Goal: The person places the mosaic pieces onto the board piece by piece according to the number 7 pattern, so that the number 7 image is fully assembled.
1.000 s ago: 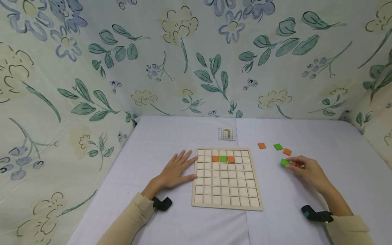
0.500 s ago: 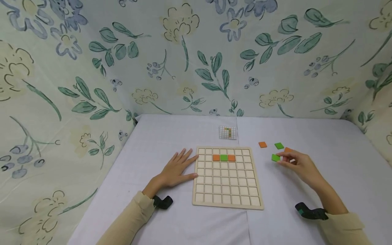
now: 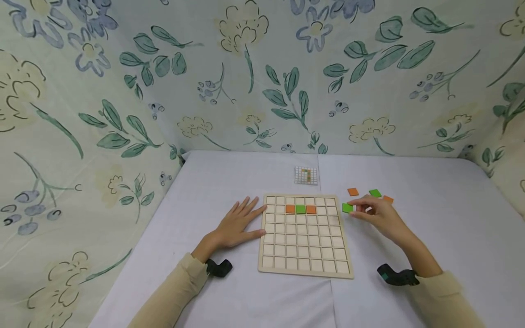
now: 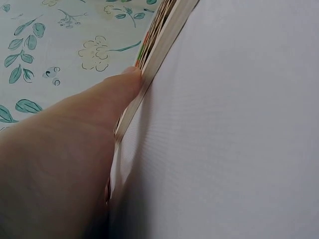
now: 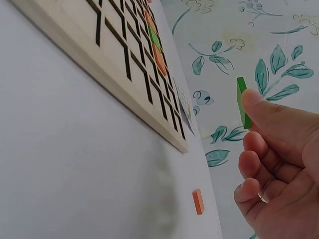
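Right hand [image 3: 381, 217] pinches green tile [image 3: 347, 208] just right of board [image 3: 301, 240]; left hand [image 3: 236, 225], fingers spread, touches board's left edge. Card [image 3: 306, 175] beyond board.

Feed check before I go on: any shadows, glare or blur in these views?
Head: even light, no strong glare, though the grid card looks small and soft. Left wrist: dimmer, with a dark shadow beside the left hand on the cloth. Right wrist: soft shadow on the cloth, held green tile without obvious motion blur.
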{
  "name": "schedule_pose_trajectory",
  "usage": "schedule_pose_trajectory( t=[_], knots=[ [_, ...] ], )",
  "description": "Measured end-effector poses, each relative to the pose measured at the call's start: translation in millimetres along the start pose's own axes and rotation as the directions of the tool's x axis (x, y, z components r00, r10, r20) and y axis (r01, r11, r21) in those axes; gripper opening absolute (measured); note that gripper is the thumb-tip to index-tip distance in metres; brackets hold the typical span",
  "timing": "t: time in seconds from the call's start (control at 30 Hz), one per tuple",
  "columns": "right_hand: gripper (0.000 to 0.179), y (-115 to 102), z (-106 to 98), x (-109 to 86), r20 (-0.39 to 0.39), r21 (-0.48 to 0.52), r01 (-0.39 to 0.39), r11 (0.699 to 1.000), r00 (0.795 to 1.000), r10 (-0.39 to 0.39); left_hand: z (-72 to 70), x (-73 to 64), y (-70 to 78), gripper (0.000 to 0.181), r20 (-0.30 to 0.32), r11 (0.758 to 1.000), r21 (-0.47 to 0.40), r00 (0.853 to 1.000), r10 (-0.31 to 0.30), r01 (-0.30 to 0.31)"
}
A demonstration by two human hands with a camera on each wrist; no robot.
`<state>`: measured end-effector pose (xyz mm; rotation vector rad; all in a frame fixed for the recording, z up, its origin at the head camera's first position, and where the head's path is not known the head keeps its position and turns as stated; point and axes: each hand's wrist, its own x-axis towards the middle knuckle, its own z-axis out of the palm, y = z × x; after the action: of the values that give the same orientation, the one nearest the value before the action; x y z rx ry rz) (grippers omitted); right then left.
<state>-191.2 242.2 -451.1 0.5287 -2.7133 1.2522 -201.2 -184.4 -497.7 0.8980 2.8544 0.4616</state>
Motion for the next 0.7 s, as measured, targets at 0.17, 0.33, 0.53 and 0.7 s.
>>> schedule_pose_trajectory(
  t=[0.17, 0.33, 0.53, 0.7],
  knots=[
    [0.026, -9, 10, 7.8, 0.033, 0.039, 0.013, 0.999, 0.999, -0.015, 0.9, 0.7, -1.0, 0.08, 0.008, 1.0, 0.022, 1.0, -0.004, 0.004],
    [0.026, -14, 22, 17.8, 0.069, 0.068, 0.014, 0.998, 0.997, -0.019, 0.0, 0.9, -0.9, 0.08, 0.0, 1.0, 0.019, 1.0, -0.001, 0.001],
    [0.024, -20, 36, 25.8, 0.108, 0.101, 0.017, 0.995, 0.994, -0.028, -0.3, 1.3, -0.3, 0.08, 0.005, 1.0, 0.024, 1.0, 0.0, -0.001],
    [0.025, -21, 45, 27.7, 0.135, 0.152, 0.02, 0.988, 0.99, -0.041, 0.5, 1.2, -0.2, 0.08, 0.01, 1.0, 0.02, 1.0, -0.002, 0.002]
  ],
)
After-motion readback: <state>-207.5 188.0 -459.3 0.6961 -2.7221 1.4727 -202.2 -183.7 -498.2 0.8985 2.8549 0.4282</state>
